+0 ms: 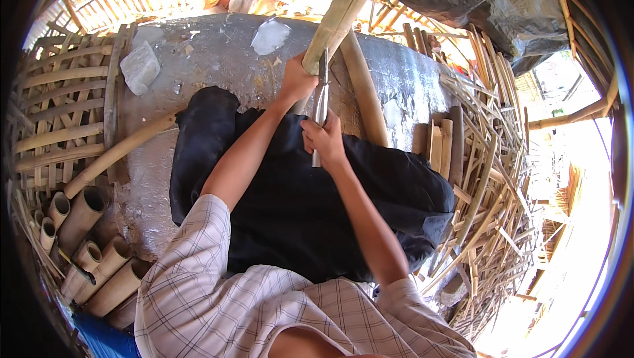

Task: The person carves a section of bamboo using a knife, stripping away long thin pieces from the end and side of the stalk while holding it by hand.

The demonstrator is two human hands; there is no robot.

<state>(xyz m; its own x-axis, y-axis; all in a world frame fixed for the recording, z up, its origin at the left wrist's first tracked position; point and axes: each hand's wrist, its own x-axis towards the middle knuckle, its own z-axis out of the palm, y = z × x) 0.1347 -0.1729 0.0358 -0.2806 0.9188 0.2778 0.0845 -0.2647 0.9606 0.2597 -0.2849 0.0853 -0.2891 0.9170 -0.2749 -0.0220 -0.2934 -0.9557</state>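
Observation:
My left hand (298, 82) is closed around the lower end of a long split bamboo pole (345, 11), which slants up and out past the top edge. Closed in my right hand (322, 136) is a narrow metal knife (320, 100), held upright with its upper part against the bamboo's end. A short length of the metal sticks out below the right fist. Both hands are above black cloth (297, 206) that covers my lap and legs. The exact contact between blade and bamboo is partly hidden.
Cut bamboo tubes (86, 209) and a thin pole (125, 150) lie at left, below a woven bamboo panel (66, 94). A second pole (363, 87) leans beyond my lap. Split bamboo strips (495, 206) are heaped at right. A pale block (140, 67) rests on the grey ground.

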